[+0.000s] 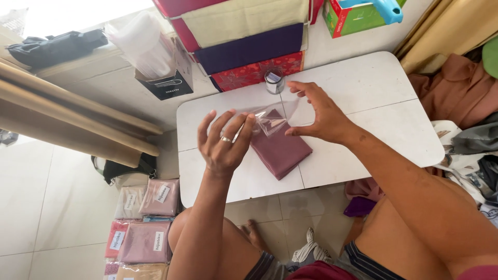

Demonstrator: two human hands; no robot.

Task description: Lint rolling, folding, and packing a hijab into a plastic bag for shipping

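A folded mauve cloth (280, 151) lies on the small white folding table (363, 88). Above it, both my hands hold a clear plastic bag (270, 116) stretched between them. My left hand (224, 142), with a ring on one finger, pinches the bag's left side. The bag's right edge is gripped by my right hand (319, 114), fingers spread. A small roll of clear tape (274, 81) stands at the table's far edge, just beyond my right hand.
A stack of folded fabrics (249, 46) in cream, purple and red stands behind the table. A black box with plastic bags (163, 78) is at the back left. Packed cloths in bags (145, 228) lie on the tiled floor at left. Loose clothes (456, 93) pile at right.
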